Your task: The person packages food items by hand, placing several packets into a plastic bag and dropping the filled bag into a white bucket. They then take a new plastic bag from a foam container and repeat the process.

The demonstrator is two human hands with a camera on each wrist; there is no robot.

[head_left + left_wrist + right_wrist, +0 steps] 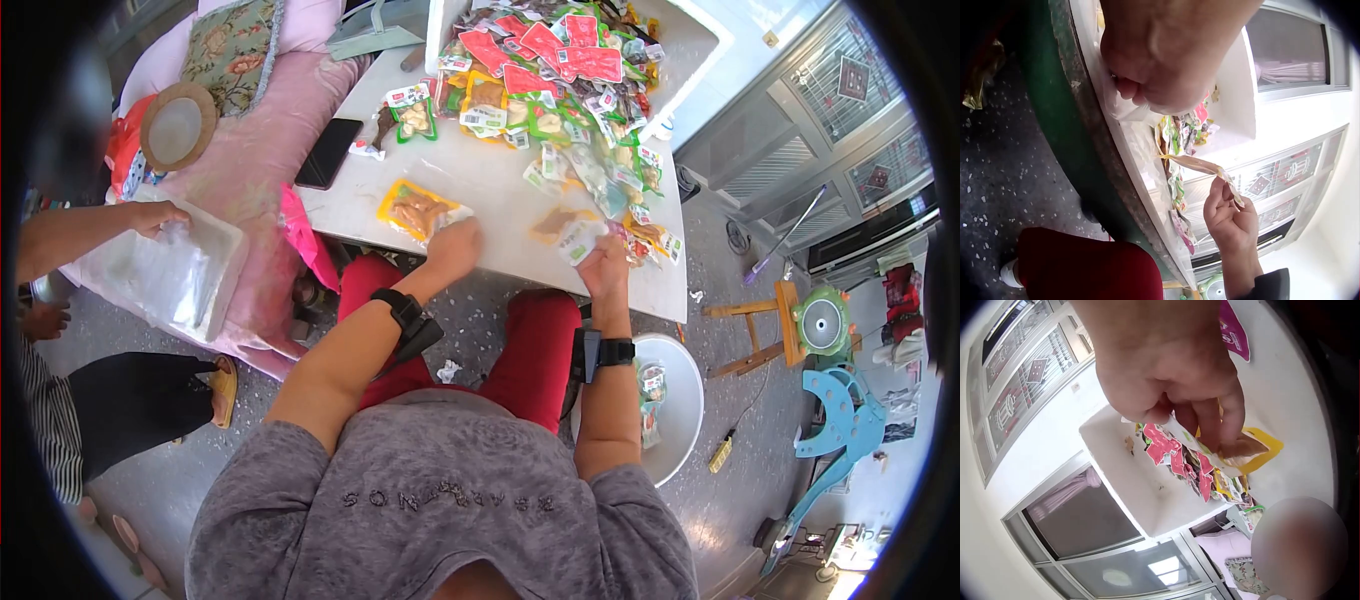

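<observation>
My right hand (604,268) pinches a yellow-edged snack packet (563,232) by its white printed end, raised above the front of the white table. In the right wrist view, the thumb and fingers close on the packet's white end, and its yellow border (1272,450) shows beyond them. My left hand (455,250) is curled at the table's front edge, at the white end of a second yellow-edged packet (415,210) with brown food inside. The left wrist view shows whitish plastic (1124,107) under its bent fingers.
A white foam box (690,75) spills a heap of snack packets (540,85) across the table (480,180). A phone (330,153) lies at the left. Below right stands a white basin (685,410) with packets. Another person's hand (158,217) holds clear plastic over a white tray (232,265).
</observation>
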